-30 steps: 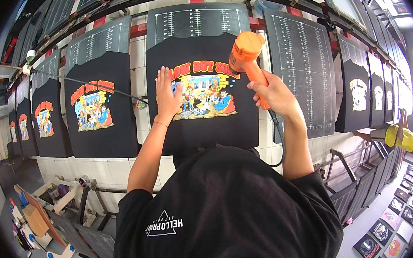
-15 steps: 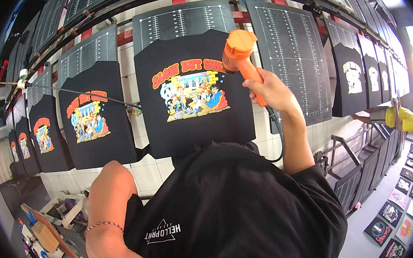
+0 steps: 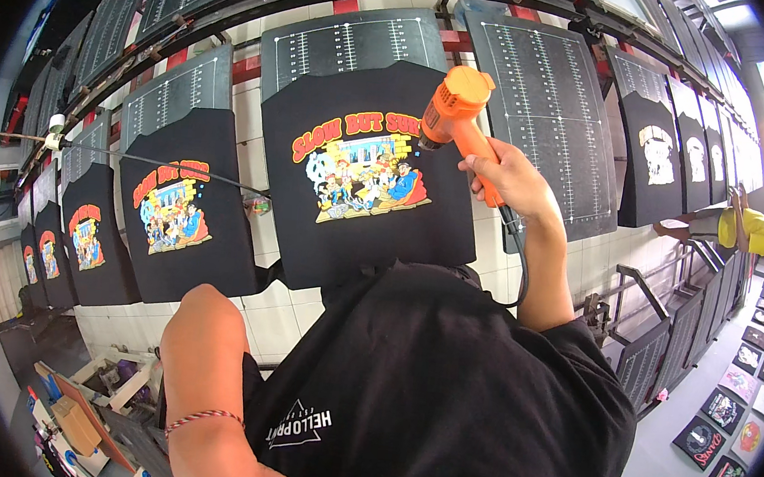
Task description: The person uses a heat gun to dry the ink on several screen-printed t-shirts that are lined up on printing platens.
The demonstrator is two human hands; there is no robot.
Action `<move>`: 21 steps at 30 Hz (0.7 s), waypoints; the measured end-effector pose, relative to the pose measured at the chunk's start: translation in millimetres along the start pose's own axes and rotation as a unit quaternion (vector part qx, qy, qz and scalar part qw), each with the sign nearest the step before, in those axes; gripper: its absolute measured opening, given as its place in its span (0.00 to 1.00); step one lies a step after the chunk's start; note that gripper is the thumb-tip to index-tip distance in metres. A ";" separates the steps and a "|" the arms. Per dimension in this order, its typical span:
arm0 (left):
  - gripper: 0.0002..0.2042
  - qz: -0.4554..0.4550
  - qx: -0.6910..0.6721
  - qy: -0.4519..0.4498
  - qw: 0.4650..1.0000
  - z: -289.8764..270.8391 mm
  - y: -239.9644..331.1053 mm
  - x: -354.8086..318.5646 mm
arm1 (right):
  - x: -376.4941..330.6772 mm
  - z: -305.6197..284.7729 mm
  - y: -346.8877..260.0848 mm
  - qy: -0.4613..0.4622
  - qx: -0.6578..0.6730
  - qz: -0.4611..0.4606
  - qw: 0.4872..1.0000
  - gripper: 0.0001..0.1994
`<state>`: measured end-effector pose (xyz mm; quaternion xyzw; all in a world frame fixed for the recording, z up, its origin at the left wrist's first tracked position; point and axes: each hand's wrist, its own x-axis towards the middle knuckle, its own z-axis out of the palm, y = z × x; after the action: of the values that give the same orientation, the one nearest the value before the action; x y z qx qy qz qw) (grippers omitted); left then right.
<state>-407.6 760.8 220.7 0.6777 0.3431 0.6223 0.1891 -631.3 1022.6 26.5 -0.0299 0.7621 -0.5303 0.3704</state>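
Observation:
My right hand (image 3: 513, 179) is wrapped round the handle of an orange heat gun (image 3: 471, 119). The gun's dark nozzle points down toward the upper right of a colourful cartoon print (image 3: 368, 187). That print, with red arched lettering, is on a black shirt piece (image 3: 335, 253) stretched over a dark board with white ruled marks (image 3: 355, 44). Whether nozzle and fabric touch is hard to tell; a gap seems to lie between them. A cord runs from the handle past my right forearm. On the left only my bent arm with a braided bracelet shows; that hand is out of sight.
More printed black shirts (image 3: 162, 256) lie on boards to the left. A thin rod (image 3: 179, 170) reaches across them. To the right are a bare ruled board (image 3: 547, 117) and other shirts (image 3: 645, 193). A person in yellow (image 3: 751, 230) stands far right, near prints on the floor (image 3: 723, 409).
The whole view has shifted slightly, so the boards appear a little further right. The heat gun has moved slightly right, still in my right hand over the print's upper right.

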 end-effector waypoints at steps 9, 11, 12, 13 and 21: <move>0.10 -0.047 0.046 -0.050 0.997 -1.8 5.0 4.0 | 2.7 14.8 -0.2 0.031 -0.047 -0.003 0.998 0.18; 0.11 -0.025 0.028 -0.026 0.999 2.0 0.8 3.0 | 6.8 12.9 -2.9 0.012 -0.024 -0.007 1.000 0.19; 0.11 -0.014 0.019 -0.014 1.000 4.0 -1.7 2.6 | 9.1 12.1 -4.2 0.002 -0.012 -0.009 1.000 0.19; 0.11 -0.010 0.021 -0.008 1.000 4.4 -2.7 5.5 | 11.2 14.0 -5.0 0.013 -0.008 -0.018 1.000 0.18; 0.08 0.005 0.024 -0.087 0.996 -8.0 -3.1 3.1 | 20.7 15.0 -10.9 0.047 0.001 -0.014 0.999 0.18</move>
<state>-416.0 763.7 222.1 0.7357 0.3368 0.5531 0.1984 -641.2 997.0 22.0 -0.0152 0.7774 -0.5374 0.3266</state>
